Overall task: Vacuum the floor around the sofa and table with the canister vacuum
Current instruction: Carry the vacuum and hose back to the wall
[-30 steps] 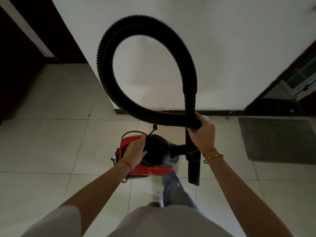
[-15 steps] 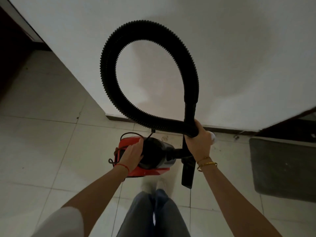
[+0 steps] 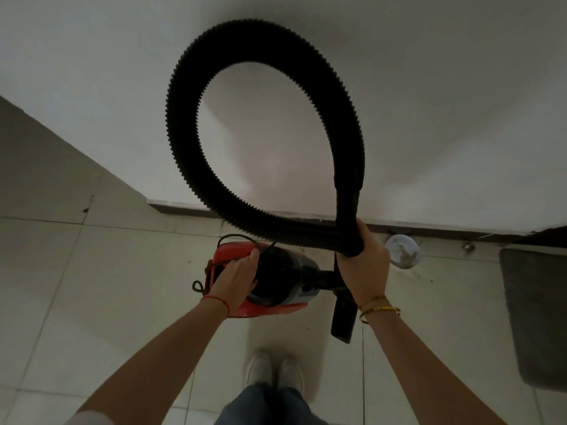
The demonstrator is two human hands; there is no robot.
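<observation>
Carrying stage, not yet cleaning. Canister vacuum (image 3: 276,280) held above tiled floor (image 3: 92,286), near wall; left hand (image 3: 236,282) gripping its body, right hand (image 3: 363,265) curled round looped hose (image 3: 264,124). No sofa or table visible. Next, likely: set down, unloop hose.

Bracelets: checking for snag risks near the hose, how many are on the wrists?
3: a red string bracelet on the left wrist, two gold bangles on the right wrist. None looks hidden.

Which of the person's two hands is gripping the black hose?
The right hand, wearing gold bangles, grips the hose where its loop crosses itself. The left hand, with a red wrist string, holds the red vacuum body instead.
</observation>
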